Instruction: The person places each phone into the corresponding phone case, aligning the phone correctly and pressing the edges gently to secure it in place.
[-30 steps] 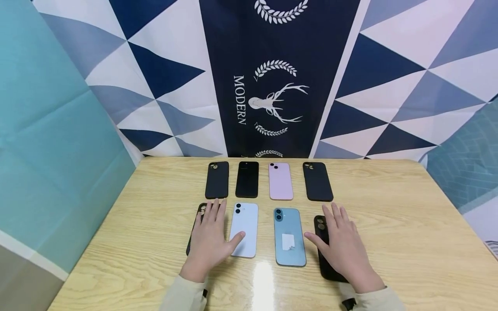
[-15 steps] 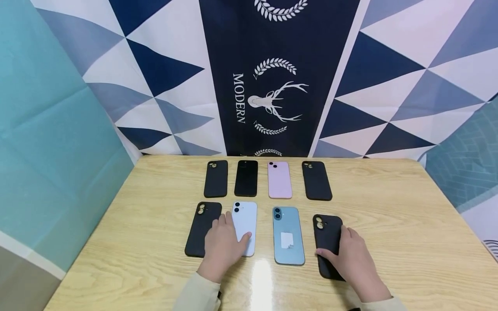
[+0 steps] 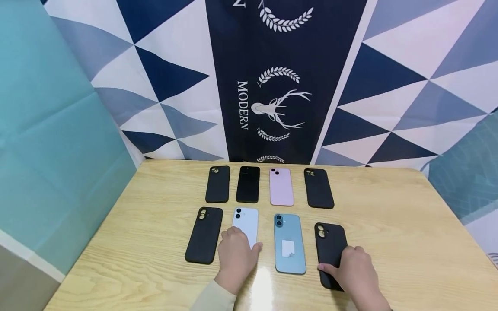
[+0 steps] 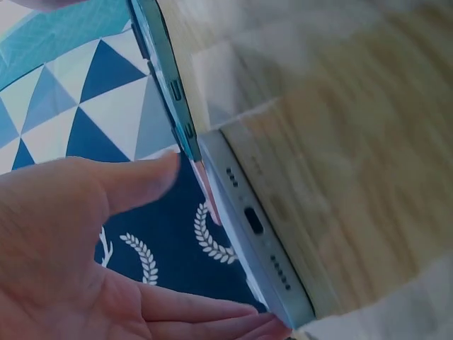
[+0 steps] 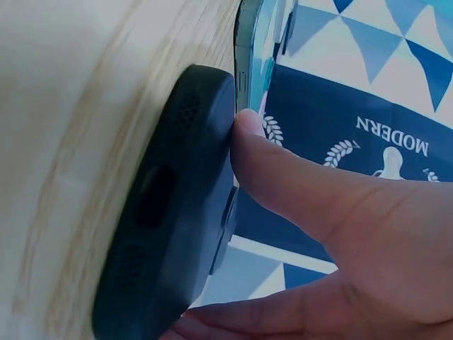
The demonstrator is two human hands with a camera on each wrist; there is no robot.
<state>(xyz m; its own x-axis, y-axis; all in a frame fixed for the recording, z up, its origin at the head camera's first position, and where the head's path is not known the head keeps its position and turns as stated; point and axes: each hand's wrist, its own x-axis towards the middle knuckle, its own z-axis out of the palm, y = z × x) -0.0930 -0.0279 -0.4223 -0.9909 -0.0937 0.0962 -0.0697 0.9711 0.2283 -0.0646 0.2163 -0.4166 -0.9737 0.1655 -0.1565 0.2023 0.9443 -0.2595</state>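
Note:
In the head view my left hand (image 3: 236,255) lies over the lower part of a white phone (image 3: 249,220). The left wrist view shows its fingers (image 4: 205,315) touching one long edge of the white phone, while the thumb stands apart from the opposite edge. My right hand (image 3: 355,272) grips a black phone case (image 3: 330,237) across its width, thumb on the left edge and fingers on the right. The case (image 5: 166,212) lies with its port end toward the right wrist camera. A light blue phone (image 3: 292,233) with a white label lies between the two hands.
Left of the white phone lies another black case (image 3: 204,235). Behind, in a row, are a black case (image 3: 218,185), a black phone (image 3: 247,185), a pink phone (image 3: 281,188) and a black case (image 3: 319,188). A patterned cloth (image 3: 288,56) hangs behind the wooden table (image 3: 389,224).
My left hand has moved right, from the left black case onto the white phone. My right hand has drawn back from above the right case and now grips its sides.

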